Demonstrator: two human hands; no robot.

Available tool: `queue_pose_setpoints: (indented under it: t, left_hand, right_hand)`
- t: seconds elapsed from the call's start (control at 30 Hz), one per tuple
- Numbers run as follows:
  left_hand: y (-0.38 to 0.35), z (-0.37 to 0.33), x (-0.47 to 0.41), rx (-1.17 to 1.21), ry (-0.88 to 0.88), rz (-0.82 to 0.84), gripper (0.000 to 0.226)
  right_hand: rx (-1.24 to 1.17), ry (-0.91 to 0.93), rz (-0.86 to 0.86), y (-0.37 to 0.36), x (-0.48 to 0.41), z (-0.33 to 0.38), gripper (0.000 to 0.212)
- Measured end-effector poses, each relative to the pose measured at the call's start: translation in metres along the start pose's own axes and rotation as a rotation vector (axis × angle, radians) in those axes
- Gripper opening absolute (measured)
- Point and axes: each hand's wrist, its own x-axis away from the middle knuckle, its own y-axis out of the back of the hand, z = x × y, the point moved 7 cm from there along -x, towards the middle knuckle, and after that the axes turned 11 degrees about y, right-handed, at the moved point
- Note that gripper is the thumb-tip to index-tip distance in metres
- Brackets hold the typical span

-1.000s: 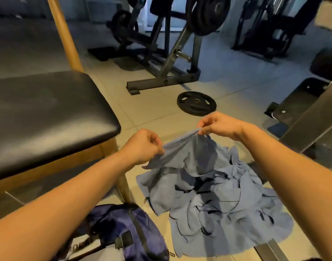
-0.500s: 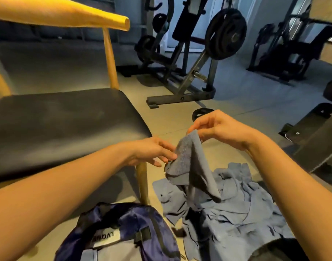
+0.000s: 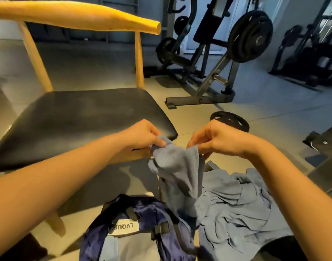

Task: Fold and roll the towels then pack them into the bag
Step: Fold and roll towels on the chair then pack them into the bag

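A grey-blue towel [image 3: 177, 172] hangs in the air by its top edge. My left hand [image 3: 144, 135] pinches its left corner and my right hand [image 3: 211, 140] pinches the right corner, the two hands a short way apart. Under the towel, on the floor to the right, lies a crumpled heap of several more grey-blue towels [image 3: 240, 210]. A dark blue bag [image 3: 142, 232] with a white label lies at the bottom middle, left of the heap; the hanging towel's lower end drops close to the bag's right side.
A wooden chair with a black seat [image 3: 82, 117] stands at the left, right behind my left hand. A loose weight plate [image 3: 230, 120] lies on the tiled floor beyond my right hand. A weight machine [image 3: 218, 59] stands at the back; a dark bench [image 3: 327, 153] at the right.
My left hand, open half a second ago, has taken hold of the towel's left corner. The towel has come up off the heap and towards the chair.
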Motion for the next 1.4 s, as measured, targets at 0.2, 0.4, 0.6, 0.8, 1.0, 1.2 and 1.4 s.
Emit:
queue_pose_setpoints:
  t: [0.2,0.4,0.6,0.8,1.0,1.2,1.4]
  left_hand:
    - [0.049,-0.051,0.058,-0.339,-0.279,0.053,0.009]
    - [0.089,-0.041,0.081,-0.338,-0.267,-0.027,0.016]
    - [0.169,-0.019,0.098,-0.087,-0.220,-0.335,0.012]
    - [0.242,0.060,0.090,0.592,0.021,-0.545,0.023]
    - [0.268,0.110,0.089,0.934,0.127,-0.942,0.032]
    - [0.177,0.015,0.081,0.182,-0.230,-0.497,0.013]
    - [0.119,-0.013,0.083,-0.037,-0.249,-0.061,0.019]
  right_hand:
    - [-0.005,0.028,-0.238,0.007,-0.041,0.033,0.033]
    - [-0.276,0.143,-0.090,-0.040,-0.089,0.064,0.020]
    - [-0.404,0.148,-0.222,-0.027,-0.111,0.072,0.021]
    - [-0.393,-0.007,-0.100,-0.022,-0.114,0.040,0.028]
    - [-0.429,-0.195,-0.131,-0.021,-0.090,-0.016,0.051]
    - [-0.228,0.075,-0.233,-0.013,-0.107,0.054,0.024]
    - [-0.152,0.222,-0.249,-0.016,-0.114,0.109,0.017]
